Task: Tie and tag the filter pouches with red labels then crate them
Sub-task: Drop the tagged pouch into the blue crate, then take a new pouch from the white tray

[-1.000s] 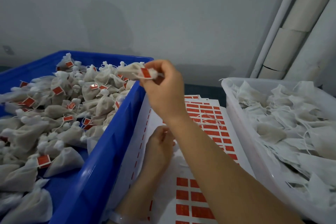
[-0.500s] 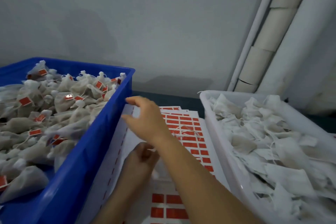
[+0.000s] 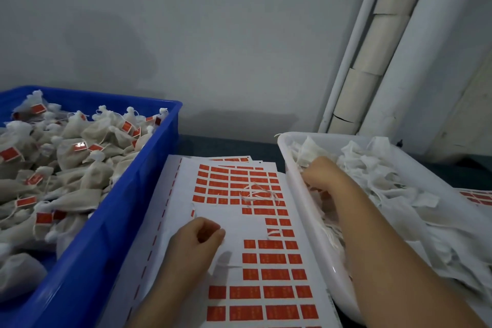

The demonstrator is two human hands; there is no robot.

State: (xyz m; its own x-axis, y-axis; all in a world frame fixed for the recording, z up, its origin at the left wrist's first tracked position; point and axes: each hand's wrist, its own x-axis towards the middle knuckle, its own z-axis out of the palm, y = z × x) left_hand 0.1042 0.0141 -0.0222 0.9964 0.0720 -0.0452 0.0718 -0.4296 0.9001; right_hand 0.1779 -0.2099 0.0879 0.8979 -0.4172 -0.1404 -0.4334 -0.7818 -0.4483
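Both hands' fingers curl: right (image 3: 318, 176) among untied pouches (image 3: 378, 184), left (image 3: 198, 238) empty on label sheet (image 3: 239, 224).

No writing can be read anywhere. The red labels (image 3: 274, 292) on the white label sheet (image 3: 234, 224) carry faint lighter marks — perhaps lines of print — but these are too small and blurred to make out. The red tags on the tied pouches (image 3: 80, 168) in the blue crate (image 3: 111, 224) show no legible characters either — only plain red rectangles.
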